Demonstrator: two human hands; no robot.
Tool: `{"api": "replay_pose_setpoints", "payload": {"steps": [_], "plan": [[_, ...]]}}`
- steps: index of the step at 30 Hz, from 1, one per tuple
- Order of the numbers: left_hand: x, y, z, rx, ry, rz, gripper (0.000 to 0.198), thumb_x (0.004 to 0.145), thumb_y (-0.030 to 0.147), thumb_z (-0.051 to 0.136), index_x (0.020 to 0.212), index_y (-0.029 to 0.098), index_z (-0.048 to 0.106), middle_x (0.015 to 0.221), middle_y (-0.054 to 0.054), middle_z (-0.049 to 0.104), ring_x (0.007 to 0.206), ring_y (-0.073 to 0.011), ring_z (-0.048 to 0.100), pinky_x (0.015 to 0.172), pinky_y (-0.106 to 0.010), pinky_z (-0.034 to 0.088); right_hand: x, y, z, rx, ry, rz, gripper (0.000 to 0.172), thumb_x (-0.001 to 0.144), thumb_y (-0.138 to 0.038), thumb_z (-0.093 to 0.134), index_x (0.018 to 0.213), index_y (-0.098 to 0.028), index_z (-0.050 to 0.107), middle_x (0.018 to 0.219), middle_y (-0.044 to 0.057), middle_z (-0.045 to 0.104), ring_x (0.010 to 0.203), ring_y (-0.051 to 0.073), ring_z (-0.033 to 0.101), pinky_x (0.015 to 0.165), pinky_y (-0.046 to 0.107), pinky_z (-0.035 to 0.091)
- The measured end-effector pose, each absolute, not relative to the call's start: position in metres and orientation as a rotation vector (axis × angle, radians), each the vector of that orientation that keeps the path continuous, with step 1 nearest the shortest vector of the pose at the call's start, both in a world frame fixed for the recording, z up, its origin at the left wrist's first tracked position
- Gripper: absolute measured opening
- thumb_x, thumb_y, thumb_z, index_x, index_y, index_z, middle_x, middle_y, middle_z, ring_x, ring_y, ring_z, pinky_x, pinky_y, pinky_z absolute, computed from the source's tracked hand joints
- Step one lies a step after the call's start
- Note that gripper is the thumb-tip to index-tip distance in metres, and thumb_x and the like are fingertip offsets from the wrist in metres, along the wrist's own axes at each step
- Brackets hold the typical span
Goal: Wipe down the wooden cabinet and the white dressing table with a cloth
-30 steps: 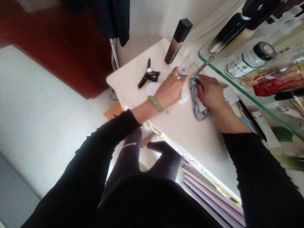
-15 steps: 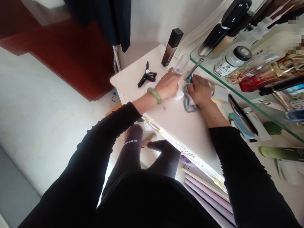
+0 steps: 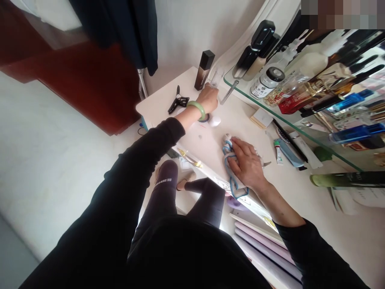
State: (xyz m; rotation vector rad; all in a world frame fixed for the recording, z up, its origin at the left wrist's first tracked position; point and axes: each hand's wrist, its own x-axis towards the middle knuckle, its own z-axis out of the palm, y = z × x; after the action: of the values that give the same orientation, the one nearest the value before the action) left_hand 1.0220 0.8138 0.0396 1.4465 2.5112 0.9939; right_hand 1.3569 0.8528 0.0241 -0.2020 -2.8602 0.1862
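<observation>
My right hand (image 3: 248,164) presses a crumpled pale cloth with blue edging (image 3: 239,190) onto the white tabletop near its front edge, fingers bent over the fabric. Farther back, my left hand (image 3: 208,98), with a green bangle at the wrist, has its fingers closed at the base of a clear plastic container (image 3: 217,76); the fingertips are partly hidden. A slim metallic stick (image 3: 229,92) lies just right of that hand. Close to the left wrist are a white round object (image 3: 214,121) and a black clip (image 3: 178,100). Behind stands a dark brown box-shaped bottle (image 3: 204,70).
A glass shelf (image 3: 300,120) crowded with bottles and cosmetics overhangs the table's right side. Beneath it lie a small box (image 3: 261,118), tubes (image 3: 278,152) and a green bottle (image 3: 333,179). Dark clothing (image 3: 120,32) hangs at the back left.
My right hand has drawn the cloth from beside the metallic stick toward the table's front edge. The left hand has shifted slightly toward the back with the clear container. The view has shifted too.
</observation>
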Motion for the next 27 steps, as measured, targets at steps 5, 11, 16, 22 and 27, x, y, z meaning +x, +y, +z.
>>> {"api": "replay_pose_setpoints", "payload": {"steps": [5, 11, 16, 22, 27], "plan": [[1.017, 0.826, 0.044, 1.333, 2.53, 1.03, 0.044, 0.097, 0.014, 0.068, 0.139, 0.002, 0.075, 0.152, -0.026, 0.066, 0.167, -0.0383, 0.045, 0.141, -0.046, 0.038, 1.354, 0.854, 0.022, -0.194, -2.865, 0.191, 0.066, 0.113, -0.042, 0.048, 0.173, -0.016, 0.055, 0.173, 0.018, 0.059, 0.158, 0.041, 0.056, 0.132, 0.064, 0.05], [1.013, 0.828, 0.043, 1.214, 2.5, 1.112, 0.042, 0.102, 0.039, 0.074, 0.135, 0.013, 0.075, 0.149, -0.016, 0.07, 0.161, -0.0347, 0.048, 0.142, -0.051, 0.033, 1.351, 0.852, 0.024, -0.222, -2.88, 0.195, 0.066, 0.112, -0.042, 0.049, 0.17, -0.013, 0.056, 0.175, 0.019, 0.057, 0.159, 0.042, 0.055, 0.133, 0.067, 0.049], [1.041, 0.797, 0.05, 1.253, 2.687, 1.099, 0.033, 0.102, 0.027, 0.068, 0.131, 0.014, 0.077, 0.152, -0.021, 0.067, 0.145, -0.0391, 0.064, 0.132, -0.054, 0.049, 1.351, 0.851, 0.024, -0.214, -2.877, 0.224, 0.066, 0.112, -0.042, 0.05, 0.17, -0.012, 0.056, 0.175, 0.02, 0.056, 0.159, 0.043, 0.054, 0.133, 0.068, 0.049], [1.13, 0.816, 0.061, 1.677, 2.427, 1.01, 0.016, 0.105, 0.021, 0.07, 0.118, 0.015, 0.078, 0.137, -0.02, 0.073, 0.135, -0.0362, 0.069, 0.127, -0.051, 0.053, 1.348, 0.848, 0.028, -0.216, -2.901, 0.217, 0.069, 0.112, -0.043, 0.05, 0.17, -0.007, 0.055, 0.175, 0.024, 0.055, 0.159, 0.044, 0.052, 0.134, 0.068, 0.048], [1.181, 0.895, 0.062, 1.68, 2.347, 0.725, 0.053, 0.108, 0.039, 0.075, 0.147, 0.005, 0.068, 0.151, -0.025, 0.07, 0.15, -0.0378, 0.06, 0.133, -0.05, 0.046, 1.368, 0.846, 0.031, -0.206, -2.907, 0.25, 0.07, 0.112, -0.042, 0.051, 0.175, -0.011, 0.05, 0.174, 0.023, 0.055, 0.16, 0.046, 0.05, 0.132, 0.072, 0.048]]}}
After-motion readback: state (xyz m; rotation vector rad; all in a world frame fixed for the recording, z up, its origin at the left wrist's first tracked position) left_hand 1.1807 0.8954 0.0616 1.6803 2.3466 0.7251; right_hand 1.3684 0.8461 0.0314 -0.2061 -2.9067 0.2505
